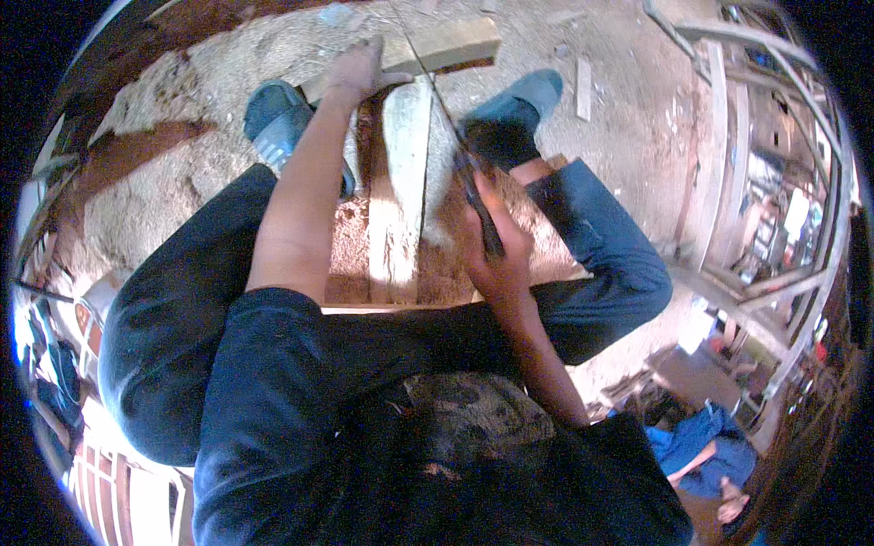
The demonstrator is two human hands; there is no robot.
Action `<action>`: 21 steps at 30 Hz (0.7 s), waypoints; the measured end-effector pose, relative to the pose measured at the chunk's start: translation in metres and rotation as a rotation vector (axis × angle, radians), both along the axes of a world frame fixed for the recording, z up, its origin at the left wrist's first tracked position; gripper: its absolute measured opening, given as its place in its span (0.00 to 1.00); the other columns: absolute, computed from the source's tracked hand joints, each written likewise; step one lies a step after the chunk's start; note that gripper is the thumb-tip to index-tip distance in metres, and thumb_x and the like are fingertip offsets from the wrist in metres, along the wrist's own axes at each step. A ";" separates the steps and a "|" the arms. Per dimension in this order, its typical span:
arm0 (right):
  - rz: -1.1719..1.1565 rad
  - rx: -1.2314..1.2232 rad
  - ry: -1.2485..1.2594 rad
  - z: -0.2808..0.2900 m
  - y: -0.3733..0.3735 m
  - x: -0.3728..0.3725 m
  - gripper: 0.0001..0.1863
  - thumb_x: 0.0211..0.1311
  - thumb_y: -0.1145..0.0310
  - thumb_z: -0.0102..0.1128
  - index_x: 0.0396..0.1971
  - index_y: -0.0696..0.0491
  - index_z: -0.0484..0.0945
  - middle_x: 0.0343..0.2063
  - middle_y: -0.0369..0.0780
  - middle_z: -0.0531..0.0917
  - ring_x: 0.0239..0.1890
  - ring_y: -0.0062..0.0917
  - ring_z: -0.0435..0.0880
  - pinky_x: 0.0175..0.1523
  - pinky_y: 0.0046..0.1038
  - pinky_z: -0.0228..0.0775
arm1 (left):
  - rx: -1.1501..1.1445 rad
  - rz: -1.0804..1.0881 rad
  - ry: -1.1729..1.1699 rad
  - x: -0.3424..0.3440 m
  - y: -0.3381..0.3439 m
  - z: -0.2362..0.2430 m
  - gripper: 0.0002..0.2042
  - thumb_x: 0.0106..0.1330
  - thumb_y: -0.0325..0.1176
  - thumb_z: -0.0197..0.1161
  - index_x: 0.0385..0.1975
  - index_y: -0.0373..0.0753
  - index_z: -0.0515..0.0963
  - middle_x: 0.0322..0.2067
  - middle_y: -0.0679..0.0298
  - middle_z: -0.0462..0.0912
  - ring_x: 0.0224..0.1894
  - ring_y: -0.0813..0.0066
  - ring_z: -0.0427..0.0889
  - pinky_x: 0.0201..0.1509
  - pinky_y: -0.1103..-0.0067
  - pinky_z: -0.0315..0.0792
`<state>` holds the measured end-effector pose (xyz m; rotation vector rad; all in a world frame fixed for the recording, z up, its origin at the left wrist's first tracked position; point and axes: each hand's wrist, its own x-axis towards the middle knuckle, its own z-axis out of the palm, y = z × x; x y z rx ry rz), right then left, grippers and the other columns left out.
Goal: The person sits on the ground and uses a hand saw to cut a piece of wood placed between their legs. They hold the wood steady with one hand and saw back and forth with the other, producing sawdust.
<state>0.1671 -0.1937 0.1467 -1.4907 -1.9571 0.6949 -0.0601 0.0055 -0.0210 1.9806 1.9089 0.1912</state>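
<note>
My left hand [358,71] reaches far forward and lies over a squared wooden beam [455,47], its thumb stretched along the near side. A pale board [405,136] runs from the beam toward my lap. My right hand [499,238] is wrapped around the dark handle of a long-bladed hand tool [473,177]. Its thin blade, seen nearly edge-on, points forward past the board's right edge and over the beam. Whether the blade touches wood, I cannot tell. My slippered feet [282,123] stand either side of the board.
Sawdust and wood scraps cover the ground [164,209]; a narrow offcut [583,89] lies beyond my right foot. At right stands a wooden frame [719,136] with cluttered things behind it. Another person in blue [706,450] is at the lower right.
</note>
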 end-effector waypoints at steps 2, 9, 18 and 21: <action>-0.067 -0.259 0.033 0.002 0.032 -0.030 0.21 0.65 0.75 0.55 0.58 0.59 0.73 0.47 0.51 0.82 0.48 0.32 0.84 0.53 0.30 0.73 | 0.052 -0.028 -0.017 -0.010 0.000 -0.013 0.49 0.45 0.74 0.63 0.54 0.31 0.68 0.46 0.42 0.79 0.52 0.46 0.78 0.56 0.61 0.73; -0.074 -0.119 0.087 -0.016 0.000 0.007 0.21 0.62 0.74 0.58 0.57 0.55 0.74 0.41 0.50 0.83 0.38 0.32 0.84 0.43 0.28 0.74 | -0.010 -0.020 -0.200 -0.023 0.008 -0.033 0.58 0.39 0.76 0.65 0.62 0.31 0.65 0.52 0.40 0.76 0.55 0.47 0.78 0.60 0.62 0.70; -0.123 -0.282 0.096 0.010 -0.001 0.003 0.23 0.63 0.70 0.59 0.59 0.55 0.72 0.41 0.50 0.82 0.39 0.34 0.83 0.45 0.31 0.74 | -0.482 -0.036 -0.466 -0.021 0.014 -0.004 0.49 0.34 0.69 0.73 0.52 0.34 0.78 0.48 0.48 0.82 0.51 0.57 0.81 0.58 0.67 0.71; -0.132 -0.486 0.134 0.024 -0.010 0.011 0.25 0.64 0.72 0.58 0.61 0.56 0.69 0.40 0.50 0.83 0.37 0.28 0.83 0.44 0.29 0.75 | -0.395 -0.015 -0.378 -0.017 0.011 -0.002 0.48 0.34 0.69 0.73 0.51 0.33 0.78 0.45 0.48 0.83 0.48 0.56 0.82 0.55 0.68 0.73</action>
